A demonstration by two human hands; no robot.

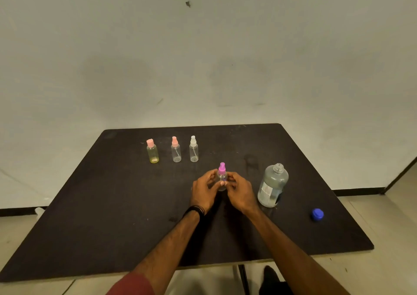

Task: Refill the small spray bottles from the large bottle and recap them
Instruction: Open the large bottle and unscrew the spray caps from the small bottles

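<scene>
Both forearms reach in from the near edge of the table (94,204); your left hand (203,190) and right hand (240,192) meet at the middle around the small spray bottle with the purple cap (222,177). It stands upright or nearly so, well left of the large bottle (273,185). Left grip: fingers curled round the clear body. Right grip: fingers pinch the body just under the cap. Whether the cap is screwed tight cannot be read.

Handling, judged: thin clear plastic, light, likely to flex and tip; hold the body low, turn at the cap collar only. Large bottle is open at the neck, mostly full, heavy by comparison, slippery if wet; take it round the waist. Its blue cap (317,214) lies near right. Three more small bottles (176,152) stand in a far-left row, capped.
</scene>
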